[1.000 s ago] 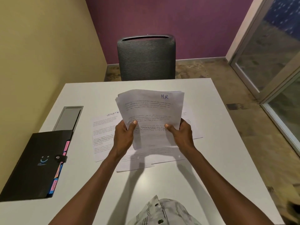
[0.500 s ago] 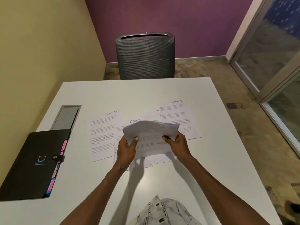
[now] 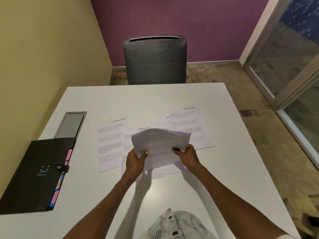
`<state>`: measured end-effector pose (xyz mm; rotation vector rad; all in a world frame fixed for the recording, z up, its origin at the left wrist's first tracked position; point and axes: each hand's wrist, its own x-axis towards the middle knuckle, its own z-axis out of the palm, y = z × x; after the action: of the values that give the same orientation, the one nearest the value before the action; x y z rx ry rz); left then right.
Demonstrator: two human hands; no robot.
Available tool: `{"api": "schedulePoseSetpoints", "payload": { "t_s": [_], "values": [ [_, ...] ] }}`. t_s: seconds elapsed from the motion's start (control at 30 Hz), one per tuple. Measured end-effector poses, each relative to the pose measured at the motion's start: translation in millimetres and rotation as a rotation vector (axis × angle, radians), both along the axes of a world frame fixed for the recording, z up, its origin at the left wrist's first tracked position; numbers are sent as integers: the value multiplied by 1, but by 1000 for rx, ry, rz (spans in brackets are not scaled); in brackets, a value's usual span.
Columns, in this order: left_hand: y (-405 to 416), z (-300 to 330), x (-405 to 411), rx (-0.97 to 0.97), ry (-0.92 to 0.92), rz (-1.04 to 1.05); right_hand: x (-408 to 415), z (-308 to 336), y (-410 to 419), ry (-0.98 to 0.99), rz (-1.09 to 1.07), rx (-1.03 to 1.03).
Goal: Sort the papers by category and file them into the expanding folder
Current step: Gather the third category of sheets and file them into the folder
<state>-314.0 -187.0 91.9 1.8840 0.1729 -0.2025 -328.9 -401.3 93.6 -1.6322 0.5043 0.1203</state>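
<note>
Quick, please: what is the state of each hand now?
Left hand: grips the HR stack.
Right hand: grips the same stack.

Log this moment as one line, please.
left hand: grips HR stack | right hand: grips HR stack | SPORTS sheets: on table | expanding folder: closed, left

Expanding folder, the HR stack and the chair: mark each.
expanding folder [image 3: 34, 171]: head view, middle of its black cover.
HR stack [image 3: 160, 144]: head view, top sheet's middle.
chair [image 3: 155, 61]: head view, middle of its backrest.
</note>
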Motion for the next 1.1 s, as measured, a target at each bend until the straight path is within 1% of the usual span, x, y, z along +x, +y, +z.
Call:
{"api": "schedulePoseSetpoints", "payload": {
  "t_s": [0.13, 0.23, 0.37, 0.63, 0.73, 0.83, 0.97, 1.1],
  "values": [
    [7, 11, 12, -52, -21, 12, 11, 9, -4, -34, 56, -31],
    [13, 18, 18, -103, -3, 9, 13, 15, -1, -63, 79, -24],
    [18, 25, 24, -175, 75, 59, 3, 16, 6, -73, 131, -23],
    [46, 25, 14, -279, 199, 167, -1, 21, 26, -99, 293, -131],
    [62, 22, 9, -345, 211, 174, 4, 25, 42, -111, 325, -162],
    [82, 16, 9, -357, 232, 164, 8, 26, 62, -107, 344, -202],
    [117, 15, 13, -340, 299, 207, 10, 27, 98, -95, 381, -248],
    [162, 17, 12, -405, 415, 259, 13, 27, 147, -51, 421, -263]
  ]
}}
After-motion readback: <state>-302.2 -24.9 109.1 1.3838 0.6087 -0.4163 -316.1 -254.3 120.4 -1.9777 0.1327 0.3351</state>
